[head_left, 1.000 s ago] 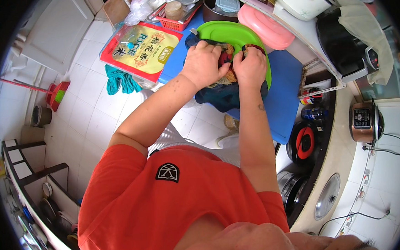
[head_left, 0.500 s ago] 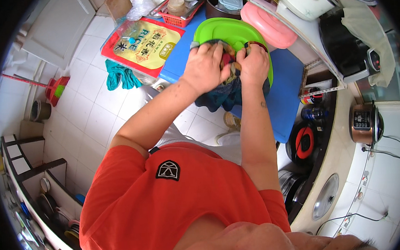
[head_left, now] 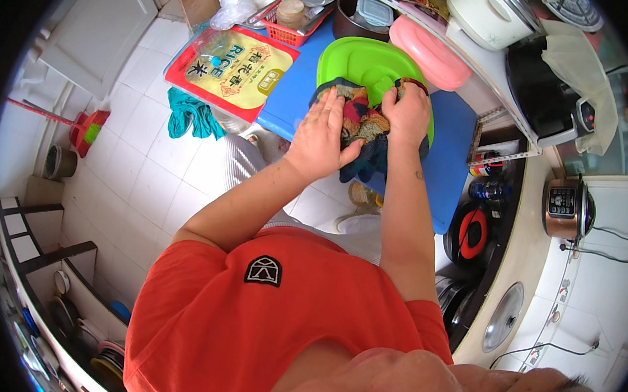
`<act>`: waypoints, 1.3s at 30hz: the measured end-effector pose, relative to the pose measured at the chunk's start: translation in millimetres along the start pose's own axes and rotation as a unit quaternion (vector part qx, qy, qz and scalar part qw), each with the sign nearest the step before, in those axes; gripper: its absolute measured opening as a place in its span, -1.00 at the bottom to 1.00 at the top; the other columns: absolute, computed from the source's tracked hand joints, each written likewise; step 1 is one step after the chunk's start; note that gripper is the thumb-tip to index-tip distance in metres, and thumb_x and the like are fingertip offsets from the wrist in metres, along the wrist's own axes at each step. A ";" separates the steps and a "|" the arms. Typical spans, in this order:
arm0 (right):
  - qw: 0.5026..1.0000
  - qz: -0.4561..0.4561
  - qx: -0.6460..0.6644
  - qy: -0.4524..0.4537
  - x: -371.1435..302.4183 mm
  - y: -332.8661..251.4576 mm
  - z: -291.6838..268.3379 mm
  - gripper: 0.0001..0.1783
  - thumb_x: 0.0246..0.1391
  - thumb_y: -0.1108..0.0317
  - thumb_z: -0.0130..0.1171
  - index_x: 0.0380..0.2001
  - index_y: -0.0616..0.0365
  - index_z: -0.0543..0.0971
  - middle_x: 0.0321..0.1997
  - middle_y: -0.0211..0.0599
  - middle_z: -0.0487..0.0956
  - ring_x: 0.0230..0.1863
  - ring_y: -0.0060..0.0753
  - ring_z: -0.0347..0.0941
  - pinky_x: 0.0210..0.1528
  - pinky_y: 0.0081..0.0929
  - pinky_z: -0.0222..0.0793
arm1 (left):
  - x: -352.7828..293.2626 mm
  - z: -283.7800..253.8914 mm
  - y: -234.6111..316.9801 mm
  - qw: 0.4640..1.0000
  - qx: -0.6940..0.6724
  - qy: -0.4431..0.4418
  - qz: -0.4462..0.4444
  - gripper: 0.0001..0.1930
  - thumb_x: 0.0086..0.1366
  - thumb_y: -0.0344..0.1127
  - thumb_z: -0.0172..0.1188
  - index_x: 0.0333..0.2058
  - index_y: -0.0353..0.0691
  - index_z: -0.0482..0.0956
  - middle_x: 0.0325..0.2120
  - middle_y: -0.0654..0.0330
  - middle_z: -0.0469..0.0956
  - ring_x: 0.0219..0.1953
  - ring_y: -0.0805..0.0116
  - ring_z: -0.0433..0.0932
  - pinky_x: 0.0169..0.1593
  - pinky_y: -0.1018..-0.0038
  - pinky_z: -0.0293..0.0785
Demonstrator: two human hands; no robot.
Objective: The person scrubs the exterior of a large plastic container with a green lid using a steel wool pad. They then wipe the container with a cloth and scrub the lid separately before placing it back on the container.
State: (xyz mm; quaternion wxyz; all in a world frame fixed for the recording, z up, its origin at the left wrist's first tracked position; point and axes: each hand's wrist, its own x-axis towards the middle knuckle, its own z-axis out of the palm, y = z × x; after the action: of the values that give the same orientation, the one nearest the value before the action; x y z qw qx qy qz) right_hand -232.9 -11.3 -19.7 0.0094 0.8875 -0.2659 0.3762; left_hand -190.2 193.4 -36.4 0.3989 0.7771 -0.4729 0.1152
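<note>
A bright green plastic lid or shallow tub, its exact kind unclear, lies near the far edge of the blue table. Over its near part is a crumpled patterned cloth, with red, tan and dark blue areas; its dark lower end hangs past the table edge. My left hand rests on the cloth's left side, fingers stretched out and thumb spread. At the right side my right hand is closed, its curled fingers gripping a bunched part of the cloth. Its fingertips are partly hidden.
The blue table also bears a red-and-yellow rice bag, a red basket and a dark pot. A pink basin leans behind. To the right stand a shelf with a white cooker and a black pot.
My left hand has flattened and opened out on the cloth, exposing more of its pattern. My right hand stays at the right side. The whole view has shifted slightly.
</note>
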 end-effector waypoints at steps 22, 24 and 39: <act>0.999 0.020 0.000 -0.030 2.3 -9.3 -9.2 -0.73 0.02 0.22 0.19 -0.36 0.25 0.56 -0.27 0.01 0.58 -0.16 0.11 0.48 -0.06 -0.04 0.40 | 48.4 2.0 -34.0 0.992 0.079 -0.027 -0.095 0.00 0.07 0.21 0.30 0.27 -0.50 0.26 0.09 -0.11 0.43 0.10 -0.08 0.34 0.26 0.19 0.21; 0.999 0.022 -0.004 -0.035 5.1 -10.9 -9.9 -0.72 0.02 0.22 0.19 -0.35 0.25 0.56 -0.27 0.00 0.58 -0.15 0.10 0.48 -0.05 -0.04 0.40 | 57.4 9.2 -39.8 0.993 0.069 -0.003 -0.094 0.00 0.07 0.23 0.29 0.27 -0.50 0.26 0.07 -0.11 0.44 0.11 -0.10 0.34 0.27 0.20 0.21; 0.999 0.023 -0.010 -0.034 4.3 -8.0 -5.6 -0.73 0.03 0.21 0.17 -0.37 0.23 0.56 -0.27 -0.01 0.58 -0.16 0.09 0.49 -0.07 -0.04 0.42 | 65.7 6.1 -43.5 0.995 0.061 -0.047 0.068 -0.42 0.10 -0.11 0.24 0.11 -0.19 0.54 0.15 0.08 0.47 0.18 0.03 0.36 0.29 0.17 0.26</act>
State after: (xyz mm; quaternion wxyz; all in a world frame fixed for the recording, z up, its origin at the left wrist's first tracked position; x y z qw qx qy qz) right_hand -230.3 -5.3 -11.4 0.0006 0.8931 -0.2906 0.3435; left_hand -120.9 156.9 -26.1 0.3190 0.7710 -0.5347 0.1337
